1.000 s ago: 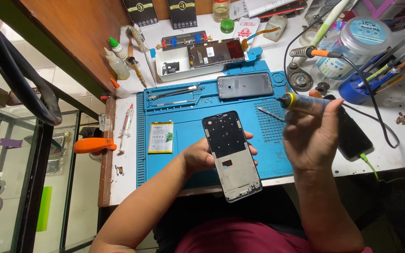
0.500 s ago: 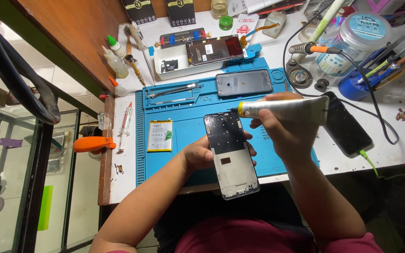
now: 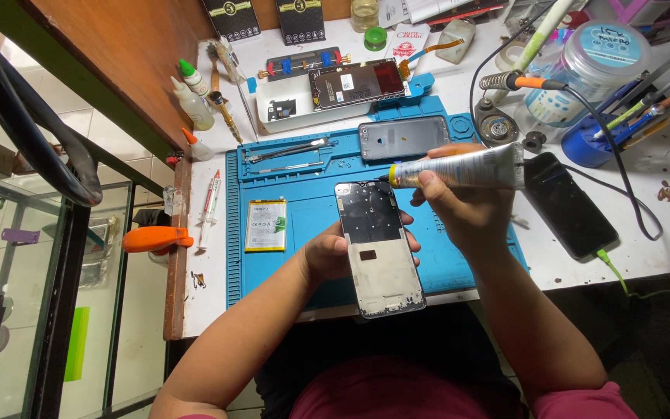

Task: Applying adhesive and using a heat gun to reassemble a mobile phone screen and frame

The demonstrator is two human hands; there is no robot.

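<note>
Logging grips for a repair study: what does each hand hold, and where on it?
The left hand cradles the phone frame from beneath, gripping its left edge. The right hand holds the glue tube around its body, nozzle at the frame's top corner.

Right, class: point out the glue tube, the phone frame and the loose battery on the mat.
glue tube point(image 3: 459, 166), head view, middle of its body
phone frame point(image 3: 378, 244), head view, its centre plate
battery point(image 3: 265, 226), head view, its face

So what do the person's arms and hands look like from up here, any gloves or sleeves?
No gloves: the left hand and right hand are both bare, with no rings, watch or bands visible. The forearms are bare too. Short pinkish-red sleeves show only at the bottom edge, matching the shirt.
</note>
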